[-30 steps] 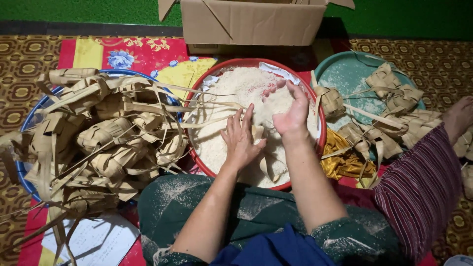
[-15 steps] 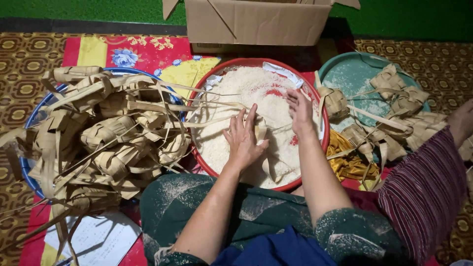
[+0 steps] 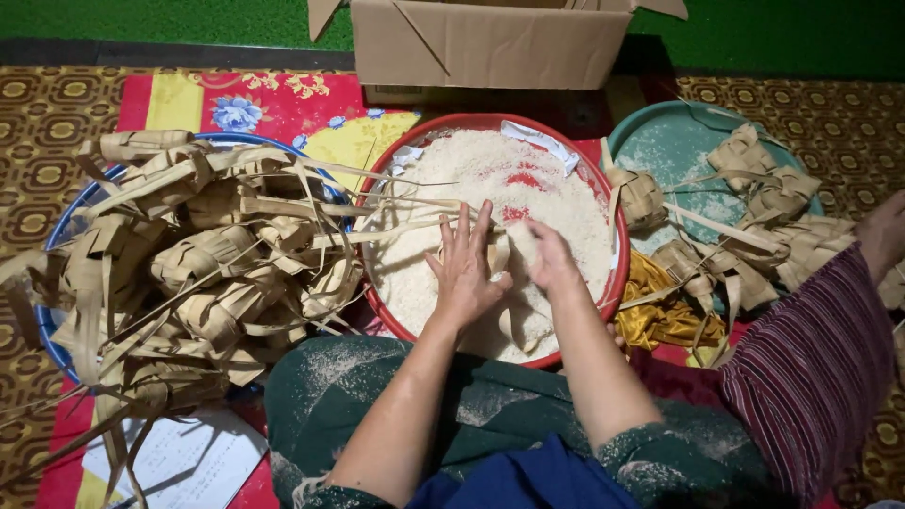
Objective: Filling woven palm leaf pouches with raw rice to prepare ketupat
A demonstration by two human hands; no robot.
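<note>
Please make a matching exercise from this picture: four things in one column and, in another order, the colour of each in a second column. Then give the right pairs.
Things:
1. basin of rice
2. basin of empty woven leaf pouches
3. tray of filled pouches
4. box

Colours:
A. blue
B. brown cardboard
C. red
D. teal

Pairs: 1-C, 2-A, 3-D, 4-B

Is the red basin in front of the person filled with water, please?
No, the red basin holds white rice grains, and both the left hand and right hand rest over a woven leaf pouch there.
</note>
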